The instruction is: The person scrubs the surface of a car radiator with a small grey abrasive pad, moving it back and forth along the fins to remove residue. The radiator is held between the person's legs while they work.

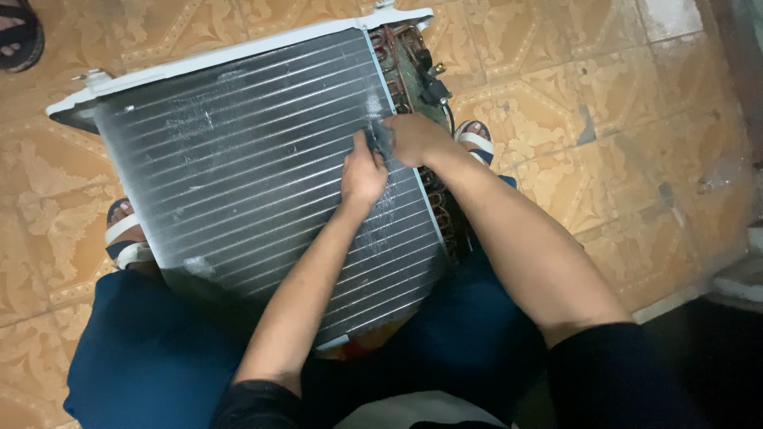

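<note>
Silver finned-aluminium condenser coil in a white sheet-metal frame (254, 167), an air-conditioner unit lying across the person's lap, fin face up, long axis running from upper left to lower right; the far edge hangs out over the orange patterned tile floor (604, 103)

Dark blue trousers (135, 349) under it, a sandalled foot showing on either side of the unit

Copper tube bends and a green circuit board with wiring (413, 71) run down the coil's right-hand end, just beside where both hands work

Right hand (417, 139) sits at the coil's right edge, fingers curled round a small dark item (383, 137); too small and hidden to say if it's a brush, comb or cloth. Grip looks closed on it

Left hand (362, 175) lies on the fin face just left of and below the right hand, nearly touching it; fingers mostly extended and pressed to the fins, thumb up toward the dark item, holding nothing that I can make out

Both hands are at the right end; the rest of the fin face lies to their left, with whitish dusty patches (199, 119) across it. Left hand is the nearer one to that area

Another person's sandalled foot (17, 36) at top-left corner, well apart
</note>
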